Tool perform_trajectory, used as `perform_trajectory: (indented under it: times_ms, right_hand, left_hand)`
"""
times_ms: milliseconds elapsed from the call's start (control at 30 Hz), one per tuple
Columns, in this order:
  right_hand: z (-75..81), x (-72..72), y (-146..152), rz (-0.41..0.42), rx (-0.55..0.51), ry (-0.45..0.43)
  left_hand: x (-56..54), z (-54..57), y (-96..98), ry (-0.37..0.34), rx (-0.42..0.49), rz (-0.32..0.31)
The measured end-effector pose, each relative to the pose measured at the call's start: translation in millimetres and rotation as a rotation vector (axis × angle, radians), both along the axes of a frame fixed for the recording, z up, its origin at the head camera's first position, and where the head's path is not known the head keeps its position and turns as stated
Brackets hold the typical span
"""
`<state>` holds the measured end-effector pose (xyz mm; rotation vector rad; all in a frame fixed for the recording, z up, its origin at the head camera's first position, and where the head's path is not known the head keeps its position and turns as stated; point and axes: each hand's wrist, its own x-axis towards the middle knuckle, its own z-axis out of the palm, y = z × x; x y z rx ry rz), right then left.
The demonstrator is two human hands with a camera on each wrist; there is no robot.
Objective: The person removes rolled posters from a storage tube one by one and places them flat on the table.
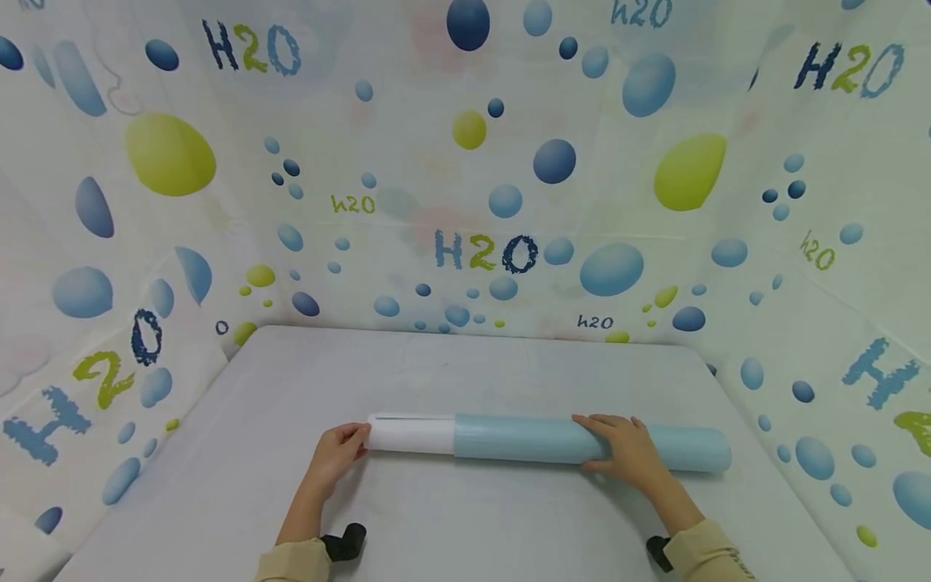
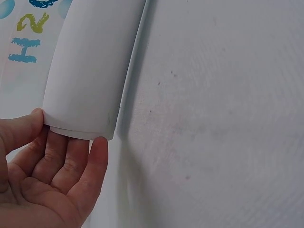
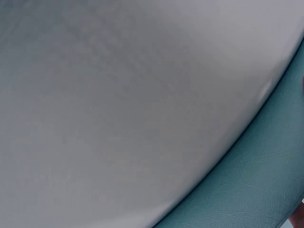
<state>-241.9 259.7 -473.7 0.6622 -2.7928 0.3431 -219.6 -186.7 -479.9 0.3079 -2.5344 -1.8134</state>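
Observation:
A light-blue roll with a leathery, finely creased surface lies across the white table. Out of its left end sticks a white roll of sheet material, with a slit along its top and layered edges at the tip. My left hand pinches that tip, and in the left wrist view the thumb is on one side with fingertips tucked inside the end. Over the blue roll lies my right hand, gripping it with thumb on the near side and fingers across the far side. Only bits of its fingers show in the right wrist view.
The white table has its far edge against a wall hung with a bubble-print sheet lettered H2O. Similar sheets flank both sides. Black wrist mounts show beside the tan sleeves.

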Motion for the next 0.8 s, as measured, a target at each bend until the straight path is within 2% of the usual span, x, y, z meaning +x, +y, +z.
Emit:
perform_trajectory:
  times_ms: [267, 600, 800]
  right_hand:
    - [-0.9, -1.8, 6.1, -0.005, 0.003, -0.02]
    - [0.8, -1.1, 7.6, 0.002, -0.002, -0.003]
    - [1.0, -0.7, 7.5, -0.006, -0.002, -0.032]
  left_hand:
    - [-0.3, -0.3, -3.7, 0.012, -0.008, 0.013]
    - [1.4, 0.1, -6.1, 0.024, -0.034, 0.026]
    - [2.8, 1.5, -6.7, 0.049, -0.117, 0.043]
